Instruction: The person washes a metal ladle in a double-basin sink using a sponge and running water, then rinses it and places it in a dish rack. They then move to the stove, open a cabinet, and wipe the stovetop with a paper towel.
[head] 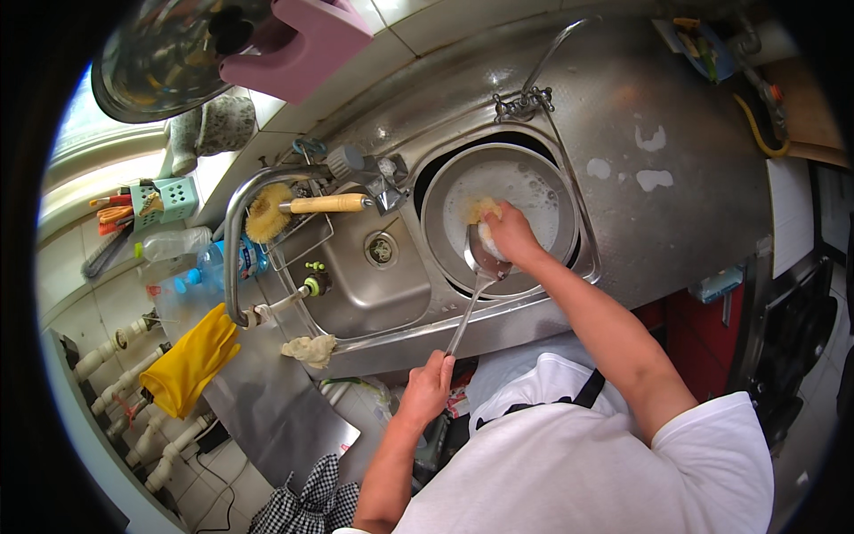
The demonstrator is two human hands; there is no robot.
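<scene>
My left hand (425,392) grips the handle of a metal ladle (465,314) at its lower end, beside the front edge of the sink. The ladle's head reaches over a wide metal basin (437,257) that holds cloudy, soapy water (534,200). My right hand (512,235) holds a yellowish sponge or scrubber (482,208) with suds on it, right by the ladle's head. Fingers hide part of the sponge, and I cannot tell whether it touches the metal. The basin sits inside the right sink bowl.
The left sink bowl (360,294) has scraps in its drain. A wooden-handled brush (327,203) lies by a curved faucet (233,233). Yellow rubber gloves (190,364) hang at left. A cloth (310,350) rests on the sink's corner. Behind the basin stands a two-handled tap (524,103).
</scene>
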